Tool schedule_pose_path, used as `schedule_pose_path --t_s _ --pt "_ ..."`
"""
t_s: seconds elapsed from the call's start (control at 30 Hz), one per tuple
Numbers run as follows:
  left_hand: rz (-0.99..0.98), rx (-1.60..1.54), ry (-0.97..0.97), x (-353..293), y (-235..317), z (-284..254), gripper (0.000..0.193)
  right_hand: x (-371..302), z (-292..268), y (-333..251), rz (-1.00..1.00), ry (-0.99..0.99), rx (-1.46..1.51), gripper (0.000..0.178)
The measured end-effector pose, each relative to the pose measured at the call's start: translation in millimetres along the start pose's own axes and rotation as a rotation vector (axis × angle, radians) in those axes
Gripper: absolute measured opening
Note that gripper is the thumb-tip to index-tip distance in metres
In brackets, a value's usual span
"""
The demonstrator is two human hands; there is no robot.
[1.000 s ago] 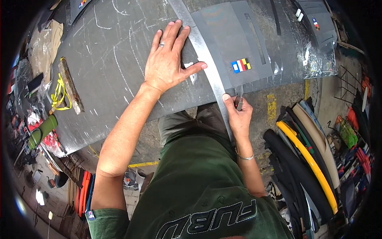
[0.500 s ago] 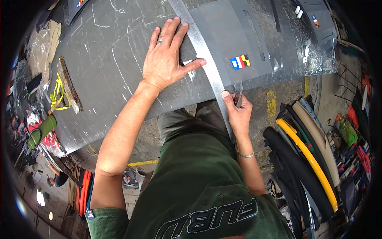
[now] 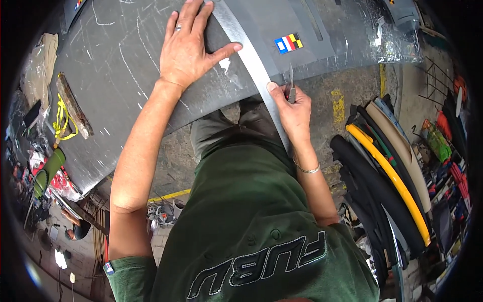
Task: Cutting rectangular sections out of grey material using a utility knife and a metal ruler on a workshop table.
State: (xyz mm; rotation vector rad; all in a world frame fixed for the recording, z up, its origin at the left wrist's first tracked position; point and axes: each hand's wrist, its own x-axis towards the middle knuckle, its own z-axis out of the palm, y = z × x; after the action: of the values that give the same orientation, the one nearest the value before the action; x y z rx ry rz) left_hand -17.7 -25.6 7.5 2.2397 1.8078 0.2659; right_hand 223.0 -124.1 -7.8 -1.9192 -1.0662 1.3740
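A long metal straightedge runs from the table over its near edge toward my body. My left hand lies flat with fingers spread on the dark table, its thumb and fingertips at the straightedge's left side. At the table's near edge, my right hand grips a utility knife, its blade pointing away from me. The right thumb presses on the straightedge. Right of the straightedge lies a grey sheet of material bearing a small multicoloured patch. I cannot tell whether the blade touches the sheet.
The scratched dark tabletop carries a wooden stick and yellow strap at left. Rolls of material, one a yellow roll, stand at right. A green roll is at far left; another person is at lower left.
The table, straightedge and both hands have shifted up and slightly left in the picture together. Both hands keep about the same places along the straightedge, and the knife stays in my right hand.
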Motion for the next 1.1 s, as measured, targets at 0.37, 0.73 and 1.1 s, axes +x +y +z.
schedule_pose_path --t_s 0.37,0.73,1.1 --pt "-0.002 0.032 -0.001 -0.2 -0.9 -2.3 0.106 -0.3 2.1 -0.7 0.006 -0.009 0.054 0.033" --pt "0.000 0.013 0.002 -0.9 -1.4 -1.6 0.106 -0.2 -0.3 1.8 -0.009 -0.032 0.054 0.034" --pt "0.019 0.032 0.026 0.5 -4.7 -5.7 0.106 2.9 1.9 6.3 -0.055 -0.026 0.074 0.034"
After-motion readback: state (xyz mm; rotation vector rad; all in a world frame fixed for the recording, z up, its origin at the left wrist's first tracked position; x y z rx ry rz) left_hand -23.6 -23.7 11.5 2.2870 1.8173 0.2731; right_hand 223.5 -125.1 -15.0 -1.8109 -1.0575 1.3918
